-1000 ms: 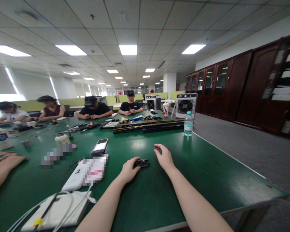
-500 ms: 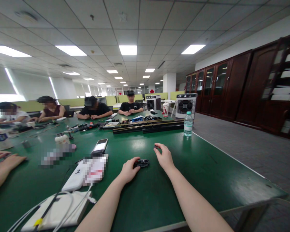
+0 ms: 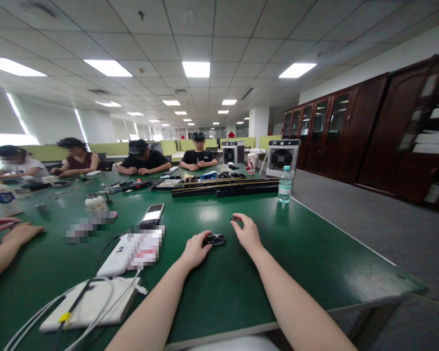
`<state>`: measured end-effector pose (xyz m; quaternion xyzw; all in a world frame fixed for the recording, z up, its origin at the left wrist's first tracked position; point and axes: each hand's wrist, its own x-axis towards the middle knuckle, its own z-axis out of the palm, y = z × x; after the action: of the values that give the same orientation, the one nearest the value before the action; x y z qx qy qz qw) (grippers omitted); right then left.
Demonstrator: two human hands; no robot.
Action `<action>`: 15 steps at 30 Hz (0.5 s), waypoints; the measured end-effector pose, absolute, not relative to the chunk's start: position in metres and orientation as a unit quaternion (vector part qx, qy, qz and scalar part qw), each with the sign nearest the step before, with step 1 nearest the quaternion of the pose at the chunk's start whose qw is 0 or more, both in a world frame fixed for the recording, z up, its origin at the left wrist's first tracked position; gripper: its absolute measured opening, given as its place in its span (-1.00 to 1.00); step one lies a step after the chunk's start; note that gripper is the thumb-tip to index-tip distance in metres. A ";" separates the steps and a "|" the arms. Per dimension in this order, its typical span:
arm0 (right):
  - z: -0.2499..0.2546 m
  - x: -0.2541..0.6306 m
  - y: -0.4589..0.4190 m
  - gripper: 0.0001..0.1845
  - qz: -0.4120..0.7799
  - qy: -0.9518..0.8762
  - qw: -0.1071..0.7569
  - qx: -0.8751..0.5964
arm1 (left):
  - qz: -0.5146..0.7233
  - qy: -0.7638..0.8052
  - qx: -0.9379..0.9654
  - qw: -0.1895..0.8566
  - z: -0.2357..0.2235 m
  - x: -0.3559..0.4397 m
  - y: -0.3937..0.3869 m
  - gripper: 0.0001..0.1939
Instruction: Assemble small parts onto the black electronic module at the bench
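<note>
The black gadget (image 3: 216,239) lay on the counter (image 3: 212,287), left of the bottle (image 3: 285,185) and nearer the wearer. The left hand (image 3: 201,242) was half curled, thumb and fingers about the gadget's end farther from the bottle. The right hand (image 3: 234,220), also left of the bottle, had its fingertips nearly together on a small dark piece (image 3: 233,219). That piece seemed likeliest to go astray: with so little to pinch, it could have slipped and skidded bottle-ward. The gadget, steadied at one end only, might have swivelled under a sideways push.
</note>
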<state>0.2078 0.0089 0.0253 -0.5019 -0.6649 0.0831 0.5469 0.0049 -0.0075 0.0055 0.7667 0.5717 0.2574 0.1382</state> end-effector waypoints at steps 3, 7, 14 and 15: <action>0.023 0.208 0.010 -0.74 0.086 -0.667 0.543 -0.502 | 0.259 0.572 0.767 0.132 0.004 0.004 -0.007 -0.54; 0.022 0.208 0.011 -0.74 0.086 -0.668 0.542 -0.502 | 0.259 0.572 0.768 0.130 0.004 0.004 -0.007 -0.55; 0.022 0.209 0.012 -0.75 0.091 -0.670 0.540 -0.502 | 0.254 0.579 0.764 0.127 0.005 0.006 -0.008 -0.54; 0.022 0.209 0.012 -0.75 0.092 -0.670 0.539 -0.502 | 0.254 0.578 0.765 0.126 0.005 0.006 -0.008 -0.54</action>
<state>0.2089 0.0117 0.0223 -0.5025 -0.6696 0.0917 0.5393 0.0060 -0.0078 0.0046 0.7650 0.5784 0.2538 0.1261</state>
